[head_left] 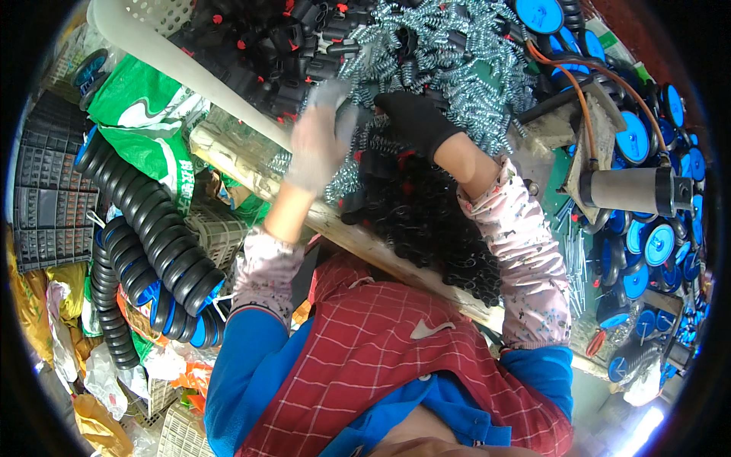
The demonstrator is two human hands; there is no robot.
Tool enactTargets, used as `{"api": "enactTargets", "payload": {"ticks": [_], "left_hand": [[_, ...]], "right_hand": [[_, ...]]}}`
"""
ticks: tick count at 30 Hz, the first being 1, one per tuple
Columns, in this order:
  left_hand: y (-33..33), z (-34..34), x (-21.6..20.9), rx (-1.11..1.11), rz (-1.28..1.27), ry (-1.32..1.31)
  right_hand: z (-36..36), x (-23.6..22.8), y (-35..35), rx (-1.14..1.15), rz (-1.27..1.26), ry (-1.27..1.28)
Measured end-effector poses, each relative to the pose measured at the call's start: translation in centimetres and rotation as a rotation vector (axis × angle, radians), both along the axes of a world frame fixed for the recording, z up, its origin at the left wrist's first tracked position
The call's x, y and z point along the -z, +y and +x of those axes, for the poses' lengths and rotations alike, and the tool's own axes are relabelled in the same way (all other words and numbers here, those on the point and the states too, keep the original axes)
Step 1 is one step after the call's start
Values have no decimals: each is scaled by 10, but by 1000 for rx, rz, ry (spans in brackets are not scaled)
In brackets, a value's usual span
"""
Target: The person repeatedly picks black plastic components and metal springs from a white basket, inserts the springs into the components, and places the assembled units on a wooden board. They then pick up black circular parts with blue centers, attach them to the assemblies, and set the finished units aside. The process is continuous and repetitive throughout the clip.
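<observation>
My left hand [318, 145], in a pale thin glove, is smeared by motion over the front of the workbench, beside a heap of black plastic housings [278, 65] with red bits. Whether it holds anything does not show. My right hand [419, 123], in a black glove, is just to its right with its fingers pressed together, pointing left. Anything between those fingertips is hidden. Beyond and around the right hand spreads a big pile of silvery coil springs [480, 84]. Closer to me, below the right hand, lies a heap of small black looped parts [442, 228].
A wooden rail [365, 247] edges the bench, and a white curved plastic piece [198, 72] slants across the left. At right stand a metal cylinder [632, 189] with orange hoses and many blue-and-black wheels [632, 137]. Stacked black wheels [156, 217] and crates [53, 183] fill the left.
</observation>
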State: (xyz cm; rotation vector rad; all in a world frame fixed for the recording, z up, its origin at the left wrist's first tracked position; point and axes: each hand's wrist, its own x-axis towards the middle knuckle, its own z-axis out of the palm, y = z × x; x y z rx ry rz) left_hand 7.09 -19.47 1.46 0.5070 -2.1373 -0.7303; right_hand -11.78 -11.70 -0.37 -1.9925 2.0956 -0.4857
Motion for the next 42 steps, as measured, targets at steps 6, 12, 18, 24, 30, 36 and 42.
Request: {"api": "enactTargets", "payload": {"ticks": [6,12,18,24,30,36,42], "left_hand": [[-77,-78,2,-415,-311,-552],[-107,-106,3,-331,-218,-669],[-44,-90,-16,105,340,186],[17,-39,-29,400,684,14],[39,-29,-18,501,970,126],[53,-21,-22,698,1364,251],[65,-4,-16,934,1789,238]], "right_hand": [[-9,4,21,92,-95,-25],[-53,-13,45,259,-134,-518],[-69,-44,77,392,-277,-1212],[-44,-75,90,362,-332,-1179],[-6,-93,104,292,-401,-540],[4,-107,111,129,-420,-332],[4,-111,112,27,-331,-440]]}}
